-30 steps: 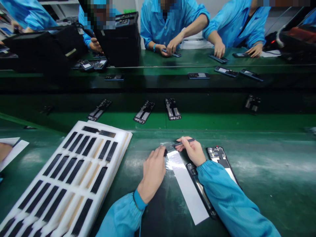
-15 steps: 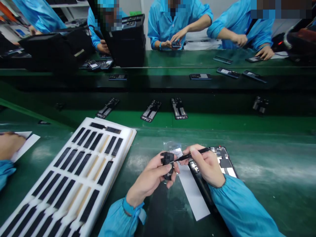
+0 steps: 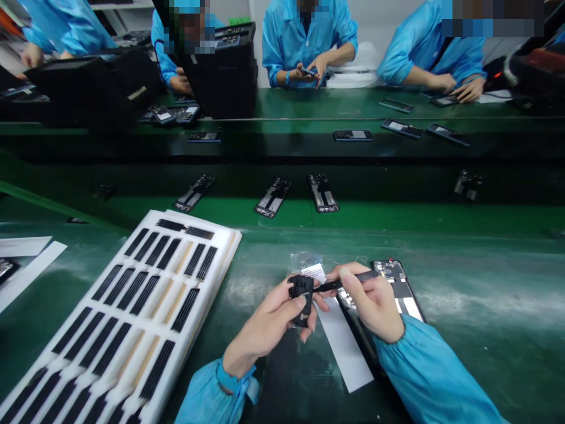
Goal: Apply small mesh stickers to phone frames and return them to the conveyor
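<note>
A small black phone part [image 3: 301,287], like a moulded cover, is pinched between the thumb and fingers of my left hand [image 3: 274,315]. Black tweezers [image 3: 329,286] lie in the closed fingers of my right hand [image 3: 368,297], and their tips meet the part's right side. Partly behind my right hand is an opened phone [image 3: 399,282] with its inner boards showing. A white paper strip [image 3: 344,347] lies below my hands, and a clear sheet with rows of small dots [image 3: 313,270] lies just beyond them.
At left stands a white foam tray [image 3: 229,232] of black strips. Several opened phones, one of them here [image 3: 273,197], lie on the green ledge ahead. Across the bench, co-workers in blue smocks [image 3: 309,41] handle phones beside a black bin [image 3: 227,82].
My hands stay almost in place, the tweezers still at the black part and lying flatter. At far left, another person's hand has gone from view, uncovering papers. Co-workers opposite have shifted their hands.
</note>
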Tool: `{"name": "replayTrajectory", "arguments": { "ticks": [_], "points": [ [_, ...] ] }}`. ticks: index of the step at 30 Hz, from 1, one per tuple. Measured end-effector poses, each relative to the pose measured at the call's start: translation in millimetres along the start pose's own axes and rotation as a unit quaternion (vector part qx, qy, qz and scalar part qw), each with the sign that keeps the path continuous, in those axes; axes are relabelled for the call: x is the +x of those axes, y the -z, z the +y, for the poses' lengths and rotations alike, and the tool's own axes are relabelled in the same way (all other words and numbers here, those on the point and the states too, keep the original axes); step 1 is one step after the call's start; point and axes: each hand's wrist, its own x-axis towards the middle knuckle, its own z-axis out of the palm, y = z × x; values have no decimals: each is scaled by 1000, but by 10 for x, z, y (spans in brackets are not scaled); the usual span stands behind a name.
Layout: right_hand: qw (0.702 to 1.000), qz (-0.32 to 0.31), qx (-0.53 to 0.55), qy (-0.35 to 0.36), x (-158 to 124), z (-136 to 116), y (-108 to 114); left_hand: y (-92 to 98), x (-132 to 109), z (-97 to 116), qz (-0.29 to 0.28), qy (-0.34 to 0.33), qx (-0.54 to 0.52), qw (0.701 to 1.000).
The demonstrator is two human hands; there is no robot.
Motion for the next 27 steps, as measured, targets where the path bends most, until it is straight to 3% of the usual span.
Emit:
{"name": "replayTrajectory", "arguments": {
  "ticks": [5, 7, 9, 14, 18, 22, 27],
  "points": [
    [998, 54, -20, -14, -69, 127, 154, -29, -37, 9, 69, 15, 201, 977],
    [996, 79, -26, -40, -55, 297, 230, -26, -27, -32, 123, 18, 314, 941],
    [995, 65, -42, -57, -38, 493, 276, -25, 4, -112, 153, 23, 430, 889],
    [995, 9, -71, -67, -62, 815, 255, -68, 105, -338, 103, 27, 650, 753],
    [992, -16, -101, -68, -90, 855, 247, -103, 130, -399, 47, 10, 740, 671],
    [989, -34, -132, -60, -90, 848, 264, -100, 131, -409, 15, 3, 779, 626],
    [985, -42, -159, -47, -102, 855, 272, -94, 144, -404, 11, -3, 799, 601]
  ]
}}
